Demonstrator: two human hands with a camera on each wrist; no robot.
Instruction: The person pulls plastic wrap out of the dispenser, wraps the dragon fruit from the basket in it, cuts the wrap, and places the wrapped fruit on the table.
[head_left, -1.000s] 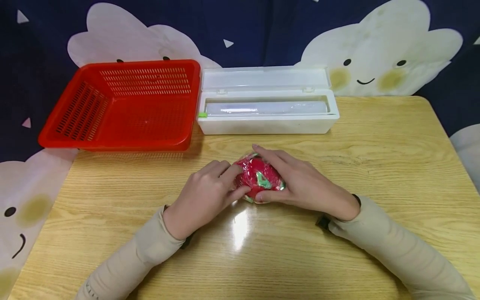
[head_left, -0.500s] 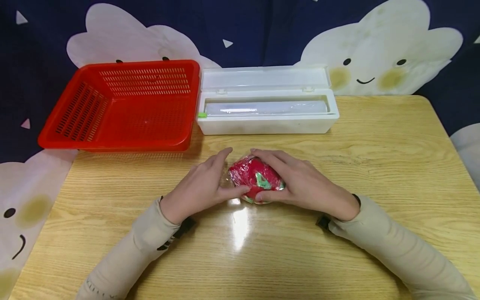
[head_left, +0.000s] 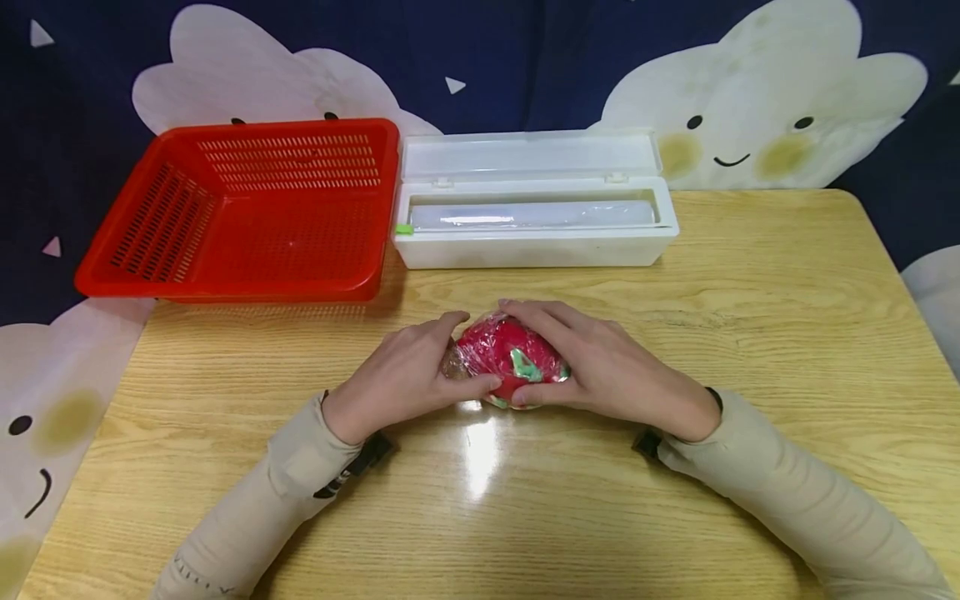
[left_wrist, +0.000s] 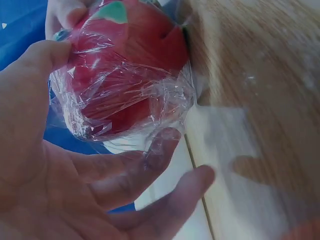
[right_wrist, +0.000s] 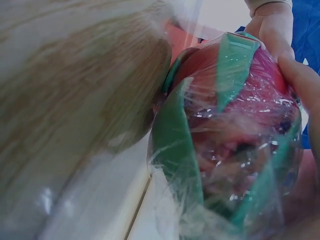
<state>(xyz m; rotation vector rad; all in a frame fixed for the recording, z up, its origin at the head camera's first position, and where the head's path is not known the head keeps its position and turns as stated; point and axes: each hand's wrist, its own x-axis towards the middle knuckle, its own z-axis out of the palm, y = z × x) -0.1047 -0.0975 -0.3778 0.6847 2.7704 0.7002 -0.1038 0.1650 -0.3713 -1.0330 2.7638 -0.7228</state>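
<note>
A red dragon fruit (head_left: pixel 506 354) with green scales, wrapped in crinkled clear cling film, lies on the table between both hands. My right hand (head_left: pixel 607 367) grips its right end, thumb on the near side and fingers over the far side. My left hand (head_left: pixel 393 375) is loosely cupped at the left end. In the left wrist view, its thumb (left_wrist: pixel 52 52) touches the wrapped fruit, while a fingertip (left_wrist: pixel 167 137) meets the film at the edge and the other fingers stand apart from it. Loose film gathers at the fruit's end in the right wrist view.
A red plastic basket (head_left: pixel 247 292) stands at the back left of the wooden table (head_left: pixel 780 317). Beside it is a white cling film box (head_left: pixel 536 254), lid raised, with a film roll (head_left: pixel 532 214) inside. A cloud-patterned cloth hangs behind.
My left hand has drawn back left from the dragon fruit, its fingers first straightening and now bending slightly, while the thumb stays at the fruit. My right hand keeps its grip.
</note>
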